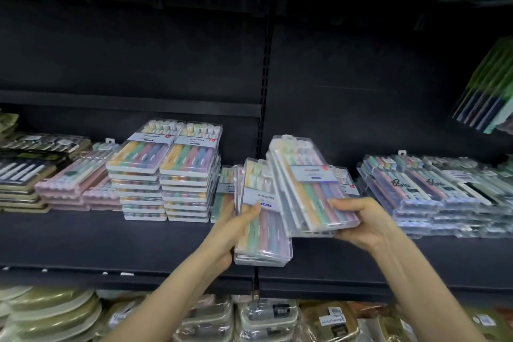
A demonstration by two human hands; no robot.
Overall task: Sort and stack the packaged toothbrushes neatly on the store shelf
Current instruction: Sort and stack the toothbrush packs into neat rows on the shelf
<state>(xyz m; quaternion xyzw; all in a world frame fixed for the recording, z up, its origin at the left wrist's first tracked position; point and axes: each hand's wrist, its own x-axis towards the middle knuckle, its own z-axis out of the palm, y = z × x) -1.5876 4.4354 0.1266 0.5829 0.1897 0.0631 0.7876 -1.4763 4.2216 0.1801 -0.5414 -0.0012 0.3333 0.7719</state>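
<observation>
Partly done: two even stacks of toothbrush packs (166, 175) stand toward the back of the shelf (97, 241), left of centre. Still unstacked: the left hand (238, 226) grips one bundle (263, 239) near the front edge, possibly resting there, and the right hand (358, 219) grips a tilted bundle (311, 191) touching it. Dark metal store shelving; looser piles (422, 191) lie toward the right end.

Clear toothbrush packs, pastel brushes, white label bands. The twin stacks (166, 175) lie flat & squared on shelf (83, 236), left of upright post (265, 78). The small bundle (262, 230) is held off shelf, just below post; the fanned bundle (311, 197) is tilted, just right of post, overlapping it.
</observation>
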